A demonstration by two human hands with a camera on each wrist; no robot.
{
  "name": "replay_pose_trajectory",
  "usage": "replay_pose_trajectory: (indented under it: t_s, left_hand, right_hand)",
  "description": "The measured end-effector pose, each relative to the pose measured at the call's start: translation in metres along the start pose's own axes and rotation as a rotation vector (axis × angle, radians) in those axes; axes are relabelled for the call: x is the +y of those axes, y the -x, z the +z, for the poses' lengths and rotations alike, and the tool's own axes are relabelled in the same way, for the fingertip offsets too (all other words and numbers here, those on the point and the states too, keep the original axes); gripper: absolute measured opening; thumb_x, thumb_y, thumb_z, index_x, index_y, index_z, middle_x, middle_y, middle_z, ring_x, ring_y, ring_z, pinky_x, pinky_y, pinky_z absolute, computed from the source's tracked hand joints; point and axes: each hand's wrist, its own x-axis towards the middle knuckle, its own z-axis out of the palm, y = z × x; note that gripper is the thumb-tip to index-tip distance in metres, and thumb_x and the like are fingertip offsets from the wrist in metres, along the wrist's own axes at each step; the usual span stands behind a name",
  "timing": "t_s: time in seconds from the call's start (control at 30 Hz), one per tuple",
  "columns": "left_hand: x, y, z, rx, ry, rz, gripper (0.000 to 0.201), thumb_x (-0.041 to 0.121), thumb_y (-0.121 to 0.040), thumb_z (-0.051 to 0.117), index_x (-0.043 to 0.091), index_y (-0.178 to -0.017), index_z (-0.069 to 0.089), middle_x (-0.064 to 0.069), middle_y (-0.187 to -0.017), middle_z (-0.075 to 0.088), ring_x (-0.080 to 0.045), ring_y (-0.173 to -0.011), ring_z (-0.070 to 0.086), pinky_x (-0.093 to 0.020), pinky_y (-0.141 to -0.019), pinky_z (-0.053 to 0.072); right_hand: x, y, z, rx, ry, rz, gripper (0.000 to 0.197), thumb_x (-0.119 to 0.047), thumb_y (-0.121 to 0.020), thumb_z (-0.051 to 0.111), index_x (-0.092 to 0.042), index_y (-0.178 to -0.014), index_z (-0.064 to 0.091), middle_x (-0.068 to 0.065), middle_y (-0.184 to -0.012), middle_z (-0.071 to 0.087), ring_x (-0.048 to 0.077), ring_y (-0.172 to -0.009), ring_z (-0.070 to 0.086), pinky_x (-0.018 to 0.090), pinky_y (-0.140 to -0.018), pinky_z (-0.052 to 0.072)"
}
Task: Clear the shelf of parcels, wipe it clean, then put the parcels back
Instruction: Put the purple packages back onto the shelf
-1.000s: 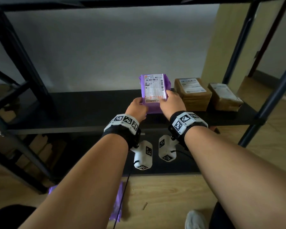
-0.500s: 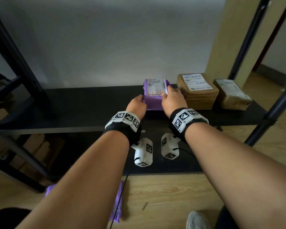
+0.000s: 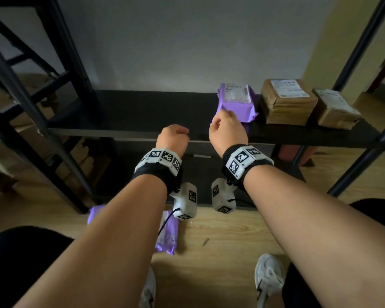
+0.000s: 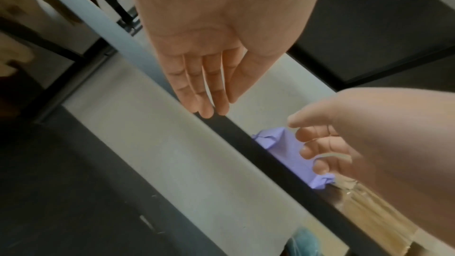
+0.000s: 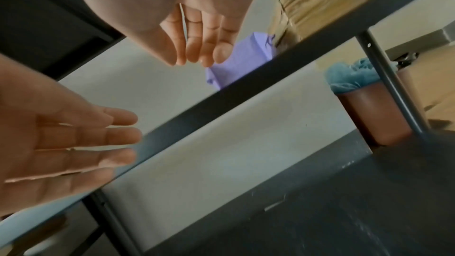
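A purple parcel (image 3: 237,103) with a white label lies flat on the black shelf (image 3: 142,112), next to two brown parcels (image 3: 287,101) (image 3: 336,108) on its right. My left hand (image 3: 172,138) hovers at the shelf's front edge, fingers straight and holding nothing (image 4: 199,85). My right hand (image 3: 227,127) is just in front of the purple parcel (image 5: 241,59), fingers loosely bent and apart from it (image 5: 199,46). Another purple parcel (image 3: 167,232) lies on the wooden floor under my left forearm.
Black shelf posts stand at the left (image 3: 60,63) and right (image 3: 360,165). A reddish-brown bucket (image 5: 374,112) with a blue cloth (image 5: 354,77) in it stands on the lower level at the right. My white shoes (image 3: 269,276) are on the floor below.
Both hands set the purple parcel flat on the shelf beside the brown parcels, let go of it and drew back toward the shelf's front edge.
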Motion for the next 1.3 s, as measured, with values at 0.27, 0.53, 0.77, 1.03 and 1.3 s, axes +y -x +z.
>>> replay_pose_trajectory:
  t_s: [0.27, 0.53, 0.77, 1.03, 1.3]
  left_hand:
    - [-0.122, 0.025, -0.001, -0.004, -0.1, -0.232, 0.029, 0.012, -0.082, 0.055, 0.025, -0.103, 0.072, -0.006, -0.106, 0.072, -0.025, -0.101, 0.067, -0.032, -0.092, 0.053]
    - [-0.228, 0.021, 0.011, -0.143, -0.393, -0.41, 0.033, 0.005, -0.091, 0.047, 0.006, -0.117, 0.066, -0.014, -0.125, 0.063, -0.032, -0.117, 0.057, -0.03, -0.093, 0.044]
    - [-0.303, 0.023, 0.028, -0.263, -0.501, -0.592, 0.038, 0.007, -0.092, 0.043, 0.008, -0.127, 0.059, -0.018, -0.129, 0.059, -0.033, -0.119, 0.056, -0.033, -0.097, 0.043]
    - [-0.352, 0.021, 0.055, -0.356, -0.585, -0.68, 0.042, 0.011, -0.088, 0.047, 0.007, -0.129, 0.054, -0.015, -0.131, 0.058, -0.033, -0.121, 0.055, -0.037, -0.099, 0.045]
    - [-0.366, 0.014, 0.061, -0.281, -0.617, -0.838, 0.044, 0.02, -0.096, 0.042, 0.003, -0.137, 0.042, -0.02, -0.141, 0.045, -0.035, -0.131, 0.044, -0.04, -0.106, 0.035]
  right_hand:
    - [0.022, 0.077, 0.09, -0.295, 0.007, 0.119, 0.018, -0.014, -0.091, 0.043, -0.015, -0.097, 0.061, 0.004, -0.098, 0.064, 0.026, -0.089, 0.061, 0.034, -0.073, 0.05]
    - [0.059, 0.121, 0.182, -0.634, 0.039, 0.255, 0.026, -0.019, -0.092, 0.052, -0.014, -0.116, 0.061, 0.008, -0.118, 0.065, 0.029, -0.111, 0.059, 0.03, -0.088, 0.046]
    - [0.076, 0.157, 0.243, -0.891, 0.106, 0.319, 0.03, -0.02, -0.094, 0.049, -0.012, -0.121, 0.058, 0.01, -0.121, 0.065, 0.029, -0.111, 0.06, 0.032, -0.09, 0.046]
    - [0.094, 0.186, 0.29, -1.087, 0.18, 0.416, 0.037, -0.022, -0.094, 0.051, -0.01, -0.13, 0.052, 0.013, -0.129, 0.06, 0.032, -0.116, 0.058, 0.032, -0.088, 0.045]
    - [0.097, 0.192, 0.312, -1.124, 0.158, 0.454, 0.027, -0.021, -0.089, 0.053, -0.009, -0.112, 0.061, 0.011, -0.108, 0.068, 0.028, -0.091, 0.064, 0.026, -0.067, 0.042]
